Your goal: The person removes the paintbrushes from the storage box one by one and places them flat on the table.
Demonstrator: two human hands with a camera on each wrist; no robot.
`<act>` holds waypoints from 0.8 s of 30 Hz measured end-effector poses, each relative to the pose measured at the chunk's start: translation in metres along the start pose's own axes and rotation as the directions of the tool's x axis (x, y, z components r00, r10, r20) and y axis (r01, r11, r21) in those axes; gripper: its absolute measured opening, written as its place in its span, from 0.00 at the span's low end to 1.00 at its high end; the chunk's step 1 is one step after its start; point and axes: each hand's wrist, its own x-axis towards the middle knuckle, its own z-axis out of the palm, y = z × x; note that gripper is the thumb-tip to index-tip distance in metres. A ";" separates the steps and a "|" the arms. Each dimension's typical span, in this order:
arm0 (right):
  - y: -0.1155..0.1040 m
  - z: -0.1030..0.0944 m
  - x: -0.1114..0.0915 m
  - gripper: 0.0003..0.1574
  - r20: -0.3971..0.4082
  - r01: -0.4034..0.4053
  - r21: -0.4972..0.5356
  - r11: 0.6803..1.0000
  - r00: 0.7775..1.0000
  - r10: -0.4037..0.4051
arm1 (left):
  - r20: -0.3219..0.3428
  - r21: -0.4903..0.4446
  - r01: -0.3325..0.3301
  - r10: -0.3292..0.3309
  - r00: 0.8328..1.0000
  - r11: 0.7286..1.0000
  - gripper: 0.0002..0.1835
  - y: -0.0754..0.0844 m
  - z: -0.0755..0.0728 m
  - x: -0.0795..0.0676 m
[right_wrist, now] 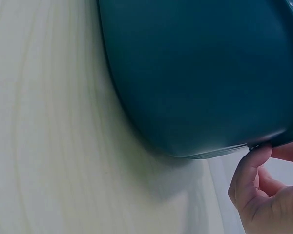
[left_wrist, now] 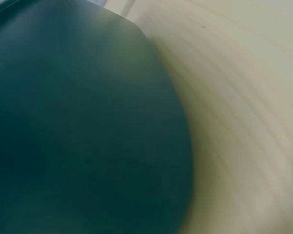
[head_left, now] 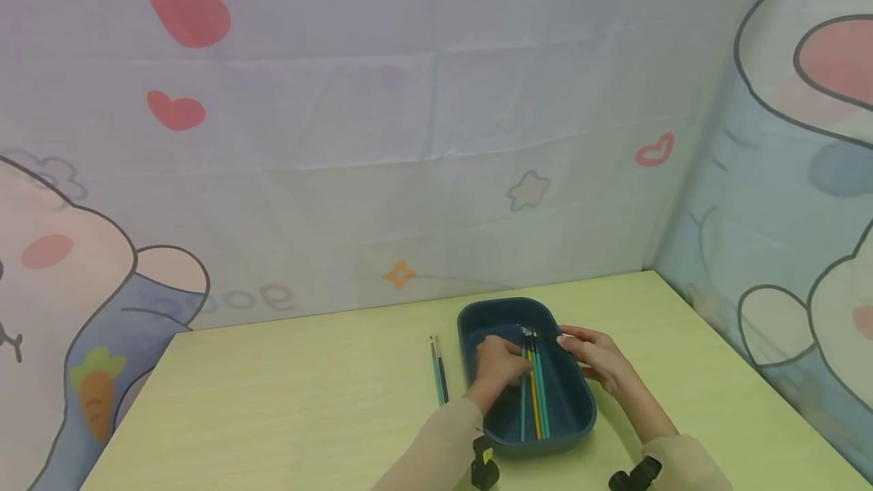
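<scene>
A dark teal tray holds several slim paintbrushes, teal and yellow, lying lengthwise with their metal-banded ends at the back. Reaching in over the left rim, my left hand has its fingers curled at the leftmost teal brush, pinching it partway along. My right hand grips the tray's right rim between thumb and fingers. In the right wrist view, that hand pinches the edge beside the tray's outer wall. Only the tray's side shows in the left wrist view; the left hand is hidden there.
Two more brushes, one teal and one dark, lie on the pale wood-grain table left of the tray. A printed cloth hangs behind the table's back edge, and another runs along the right.
</scene>
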 end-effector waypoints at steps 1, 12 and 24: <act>0.000 0.000 0.000 0.35 -0.001 0.000 0.005 1.000 1.000 0.000 | 0.006 -0.025 0.011 -0.011 1.000 1.000 0.14 0.000 0.000 0.000; 0.001 0.000 0.002 0.35 0.007 0.000 0.031 1.000 1.000 0.000 | 0.050 -0.214 0.115 -0.106 0.993 0.970 0.14 0.003 0.003 0.004; 0.002 0.001 0.004 0.34 0.004 -0.008 0.005 1.000 1.000 0.008 | 0.051 -0.284 0.103 -0.092 0.994 0.953 0.15 0.013 -0.007 0.005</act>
